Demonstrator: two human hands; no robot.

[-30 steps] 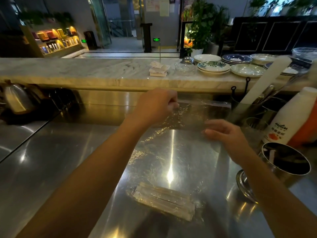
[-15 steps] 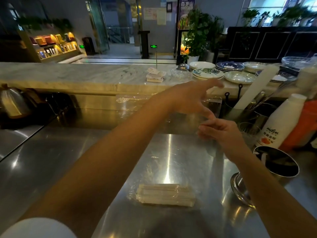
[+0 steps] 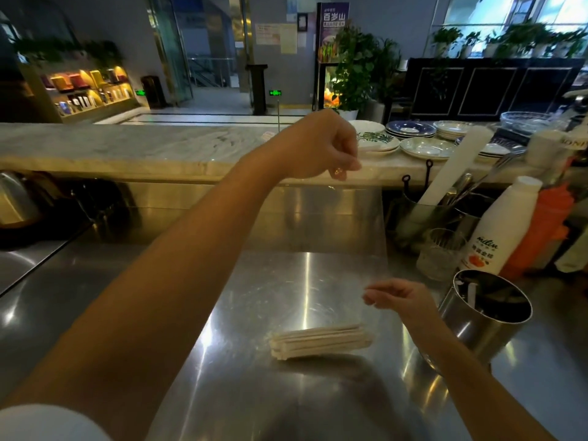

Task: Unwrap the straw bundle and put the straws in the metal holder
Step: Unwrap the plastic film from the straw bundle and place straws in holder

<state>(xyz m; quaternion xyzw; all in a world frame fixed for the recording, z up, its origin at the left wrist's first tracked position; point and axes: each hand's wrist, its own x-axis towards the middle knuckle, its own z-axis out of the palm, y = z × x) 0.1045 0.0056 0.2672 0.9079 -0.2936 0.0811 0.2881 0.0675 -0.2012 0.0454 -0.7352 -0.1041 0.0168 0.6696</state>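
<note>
A bundle of pale paper-wrapped straws [image 3: 321, 341] lies flat on the steel counter [image 3: 222, 361], with no film around it. A sheet of clear plastic wrap [image 3: 337, 227] hangs stretched in the air above the bundle. My left hand [image 3: 321, 148] is raised high and pinches the wrap's top edge. My right hand [image 3: 402, 297] is lower, fingers curled at the wrap's lower right edge; its grip is hard to make out. The round metal holder [image 3: 483, 316] stands to the right of the bundle, with one or two straws inside.
A white bottle [image 3: 501, 227], an orange bottle [image 3: 547, 224], a glass [image 3: 440, 253] and a utensil container [image 3: 423, 218] crowd the right side. Stacked plates [image 3: 423, 146] sit on the marble ledge [image 3: 143, 148] behind. A kettle [image 3: 16, 198] is at far left.
My left hand has risen and pulled the wrap up off the bundle. My right hand has dropped lower toward the counter. The straws now lie bare.
</note>
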